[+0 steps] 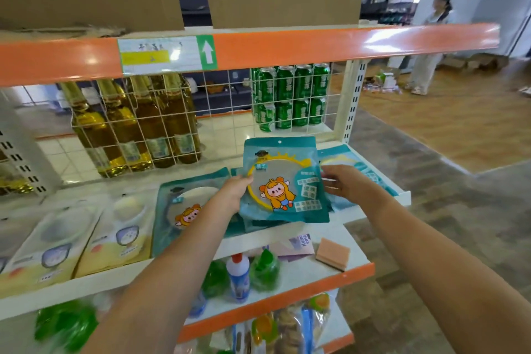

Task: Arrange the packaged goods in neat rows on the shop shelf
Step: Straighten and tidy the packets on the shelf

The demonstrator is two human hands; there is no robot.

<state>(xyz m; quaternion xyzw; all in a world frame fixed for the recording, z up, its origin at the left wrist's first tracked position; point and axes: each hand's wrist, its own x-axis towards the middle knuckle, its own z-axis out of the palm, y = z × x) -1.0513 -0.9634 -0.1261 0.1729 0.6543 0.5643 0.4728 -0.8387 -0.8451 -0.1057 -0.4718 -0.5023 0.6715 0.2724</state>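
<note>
A teal packet (283,181), printed with a cartoon figure in an orange hood and a yellow ring, is held tilted up just right of the frame's centre, above the white shelf (287,241). It is pinched at its left edge by the left hand (237,188), thumb on the face and fingers behind, and its right edge is gripped by the curled fingers of the right hand (342,181). Beneath and behind it, more teal packets (344,158) are seen lying overlapped and askew toward the shelf's right end, while one matching teal packet (186,207) lies flat to the left, just beside a row of pale yellow packets (115,238) that runs to the lower left of the frame. Through the wire grid at the back, golden bottles (129,123) are seen at the upper left and green cans (290,95) at the upper centre. The step in hand is judged to be the placing of the lifted packet into a row; the task appears to be partway done, since the right-hand pile is not yet squared. The next move would call for the packet to be lowered flat, its edges lined up with the teal packet on the left, and the loose ones underneath to be straightened so that nothing slips over the front lip.
</note>
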